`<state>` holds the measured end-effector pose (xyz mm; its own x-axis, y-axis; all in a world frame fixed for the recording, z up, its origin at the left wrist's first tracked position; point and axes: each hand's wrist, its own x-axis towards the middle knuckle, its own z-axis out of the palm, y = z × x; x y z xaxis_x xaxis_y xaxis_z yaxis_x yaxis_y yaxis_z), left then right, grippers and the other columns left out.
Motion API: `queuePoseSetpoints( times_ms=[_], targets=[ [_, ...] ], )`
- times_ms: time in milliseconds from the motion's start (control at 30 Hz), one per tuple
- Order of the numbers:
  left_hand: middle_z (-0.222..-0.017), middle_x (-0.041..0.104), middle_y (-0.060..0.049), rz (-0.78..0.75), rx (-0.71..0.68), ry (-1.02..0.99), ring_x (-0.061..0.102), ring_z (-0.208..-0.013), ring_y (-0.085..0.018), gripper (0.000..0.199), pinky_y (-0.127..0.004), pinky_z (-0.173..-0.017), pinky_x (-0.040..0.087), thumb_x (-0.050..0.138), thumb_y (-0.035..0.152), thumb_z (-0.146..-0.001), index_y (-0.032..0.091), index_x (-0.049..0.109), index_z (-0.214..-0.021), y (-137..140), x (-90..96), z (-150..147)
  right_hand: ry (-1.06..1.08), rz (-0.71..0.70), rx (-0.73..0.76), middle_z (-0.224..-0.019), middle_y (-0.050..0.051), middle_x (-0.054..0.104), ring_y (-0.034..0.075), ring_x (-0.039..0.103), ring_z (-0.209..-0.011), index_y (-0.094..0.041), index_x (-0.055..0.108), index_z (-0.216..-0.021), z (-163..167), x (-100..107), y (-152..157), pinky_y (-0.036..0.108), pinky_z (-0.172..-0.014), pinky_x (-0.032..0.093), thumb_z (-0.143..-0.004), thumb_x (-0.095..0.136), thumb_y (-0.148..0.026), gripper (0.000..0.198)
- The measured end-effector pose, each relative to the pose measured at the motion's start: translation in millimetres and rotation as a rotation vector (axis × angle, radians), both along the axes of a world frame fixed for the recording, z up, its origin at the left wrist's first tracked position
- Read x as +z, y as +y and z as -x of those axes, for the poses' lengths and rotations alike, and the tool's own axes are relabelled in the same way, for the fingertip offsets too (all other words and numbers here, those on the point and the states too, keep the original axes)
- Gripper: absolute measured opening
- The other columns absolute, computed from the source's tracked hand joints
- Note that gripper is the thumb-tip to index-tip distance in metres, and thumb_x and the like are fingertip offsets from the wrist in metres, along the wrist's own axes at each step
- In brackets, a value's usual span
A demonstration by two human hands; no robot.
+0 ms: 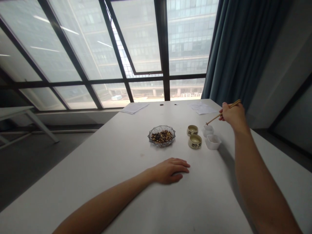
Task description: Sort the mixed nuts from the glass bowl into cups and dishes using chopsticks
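My right hand [232, 113] is closed around a pair of wooden chopsticks [214, 118]. Their tips reach above the farther of two small white cups, and a tiny dark reddish piece seems to sit at the tips. That farther white cup [208, 131] stands just behind the nearer white cup [213, 143]. Flat on the table, fingers stretched out, lies my left hand [170, 170], holding nothing. Beyond it a scalloped clear glass bowl [173, 136] contains mixed brown, dark and pale small pieces. Two beige ceramic cups with dark characters, one nearer [195, 143] and one farther [192, 130], stand beside the white cups.
The white table [117, 182] extends toward the windows. Paper sheets lie at its far left [134, 108] and far right [203, 108]. A blue curtain [231, 48] hangs at the right, and another table [17, 112] stands at the left.
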<state>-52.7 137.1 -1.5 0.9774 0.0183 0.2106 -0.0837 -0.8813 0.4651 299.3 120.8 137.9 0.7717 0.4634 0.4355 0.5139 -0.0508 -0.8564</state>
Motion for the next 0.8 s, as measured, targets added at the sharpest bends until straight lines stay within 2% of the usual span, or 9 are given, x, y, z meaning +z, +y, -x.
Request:
queuePoseSetpoints(
  times_ms=[167, 367, 500, 667, 800],
  targets=[
    [-0.146, 0.059, -0.007, -0.007, 0.003, 0.004, 0.051, -0.139, -0.024, 0.038, -0.039, -0.12, 0.037, 0.055, 0.026, -0.097, 0.026, 0.059, -0.135, 0, 0.7, 0, 0.003, 0.05, -0.013, -0.06, 0.009, 0.066, 0.022, 0.066, -0.043, -0.015, 0.064, -0.073, -16, -11, 6, 0.032, -0.04, 0.058, -0.094, 0.061, -0.028, 0.025],
    [-0.145, 0.06, -0.007, -0.003, 0.001, -0.011, 0.052, -0.139, -0.023, 0.038, -0.039, -0.119, 0.038, 0.055, 0.026, -0.098, 0.027, 0.059, -0.135, 0, 0.2, 1, 0.054, 0.126, 0.003, -0.065, 0.012, 0.068, 0.026, 0.069, -0.048, -0.016, 0.066, -0.083, -10, -5, 3, 0.04, -0.046, 0.061, -0.091, 0.063, -0.026, 0.014],
    [-0.146, 0.059, -0.007, -0.008, -0.002, -0.013, 0.051, -0.139, -0.023, 0.039, -0.038, -0.12, 0.037, 0.055, 0.025, -0.097, 0.027, 0.059, -0.135, 0, -0.5, 1, 0.061, 0.133, 0.001, -0.067, 0.014, 0.069, 0.026, 0.068, -0.047, -0.016, 0.065, -0.079, -4, -1, 0, 0.041, -0.048, 0.062, -0.091, 0.063, -0.025, 0.015],
    [-0.146, 0.059, -0.007, -0.007, -0.004, -0.005, 0.051, -0.139, -0.023, 0.038, -0.038, -0.12, 0.037, 0.055, 0.025, -0.097, 0.026, 0.059, -0.135, 1, -0.7, 1, 0.025, 0.077, 0.008, -0.065, 0.014, 0.069, 0.025, 0.067, -0.045, -0.018, 0.063, -0.068, 4, 3, -1, 0.038, -0.045, 0.06, -0.091, 0.063, -0.026, 0.024],
    [-0.146, 0.059, -0.008, -0.002, -0.001, -0.003, 0.051, -0.139, -0.024, 0.038, -0.039, -0.12, 0.038, 0.055, 0.026, -0.097, 0.027, 0.059, -0.135, 0, -0.8, 0, -0.069, 0.012, 0.096, -0.056, 0.01, 0.066, 0.023, 0.066, -0.044, -0.019, 0.064, -0.063, 17, 10, -3, 0.032, -0.041, 0.056, -0.094, 0.059, -0.028, 0.033]
  ],
)
